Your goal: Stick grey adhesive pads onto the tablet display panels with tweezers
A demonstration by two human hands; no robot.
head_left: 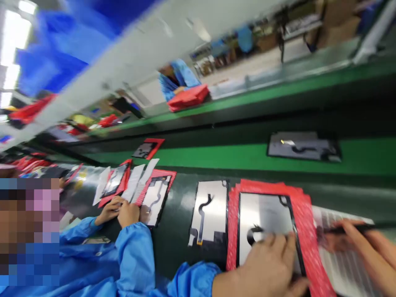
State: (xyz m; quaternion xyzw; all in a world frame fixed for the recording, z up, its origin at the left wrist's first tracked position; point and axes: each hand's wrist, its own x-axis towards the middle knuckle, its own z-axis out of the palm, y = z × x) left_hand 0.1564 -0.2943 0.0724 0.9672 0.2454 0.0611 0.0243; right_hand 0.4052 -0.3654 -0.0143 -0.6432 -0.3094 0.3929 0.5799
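Two hands: left hand flat on silver panel, right hand gripping dark rod.

The left hand is resting flat on a metal panel lying atop a stack of sheets on the desk. Just right, the right hand is holding a slim tool over a printed sheet. Left of the stack a second panel is lying; behind, a conveyor belt is carrying a tray.
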